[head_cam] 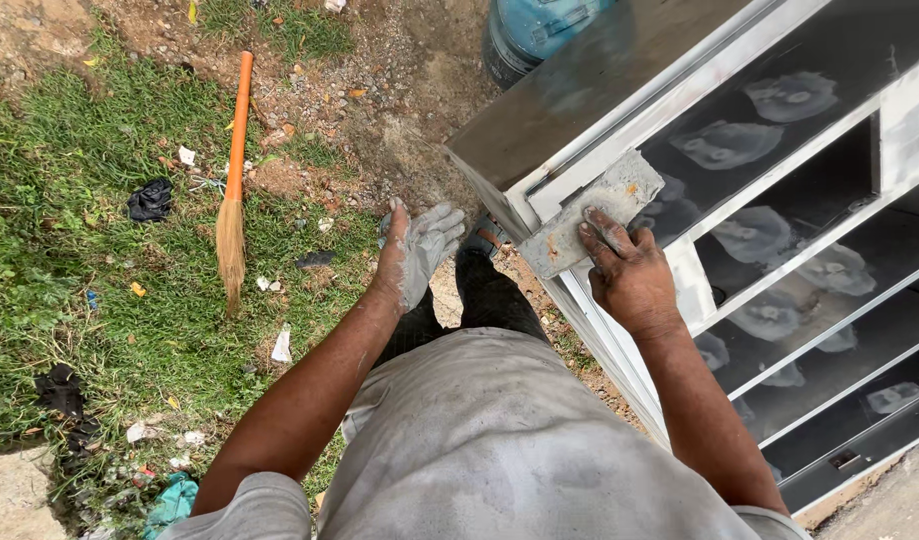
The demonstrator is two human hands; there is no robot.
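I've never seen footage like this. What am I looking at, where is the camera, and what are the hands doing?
There is no machine here: this is one picture from a camera worn on a person's head, looking down past the grey shirt at two bare hands.

The right hand presses a flat grey paste-smeared block against the pale rail of a dark metal gate with silver bars, which carries grey putty-like patches. The left hand, dusted grey, hangs open and holds nothing.

Below lie grass and bare dirt. On the grass lies a straw broom with an orange handle, with scraps of litter and a black rag around it. A blue cylinder stands at the top, behind the gate.
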